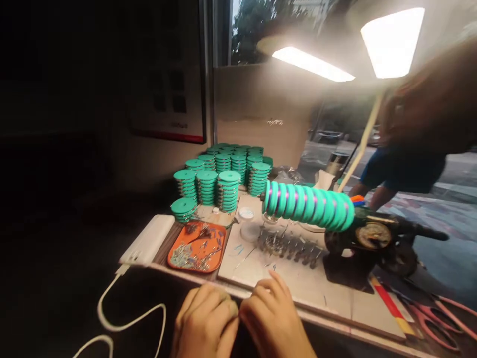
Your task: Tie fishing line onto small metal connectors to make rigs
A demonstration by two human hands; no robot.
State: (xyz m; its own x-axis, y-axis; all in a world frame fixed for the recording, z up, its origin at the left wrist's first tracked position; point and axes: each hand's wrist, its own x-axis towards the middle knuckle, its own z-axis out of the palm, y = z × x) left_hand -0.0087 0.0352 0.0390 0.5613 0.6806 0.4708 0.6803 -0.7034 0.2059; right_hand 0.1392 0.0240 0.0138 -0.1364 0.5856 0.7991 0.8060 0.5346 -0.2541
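Knuckles up, my left hand (pixel 206 315) is curled closed just off the front edge of the table. My right hand (pixel 274 313) is beside it, fingers bent inward and one finger sticking out a little; the fingertips of both hands nearly meet. Anything pinched between them is hidden. Beyond my left hand lies an orange tray (pixel 221 253) of small metal and blue bits. Past my right hand, small metal pieces (pixel 294 251) stand in a row on a pale board (pixel 249 273). Above them, a row of teal discs (pixel 309 204) sits on a dark device (pixel 376 233).
Several stacks of teal discs (pixel 229 189) fill the back left. A white power bank (pixel 149 241) with a cable lies at the left edge. Pink-handled scissors (pixel 434 328) are at the right. Bright lamps (pixel 393 42) hang above; a person (pixel 417 114) stands beyond.
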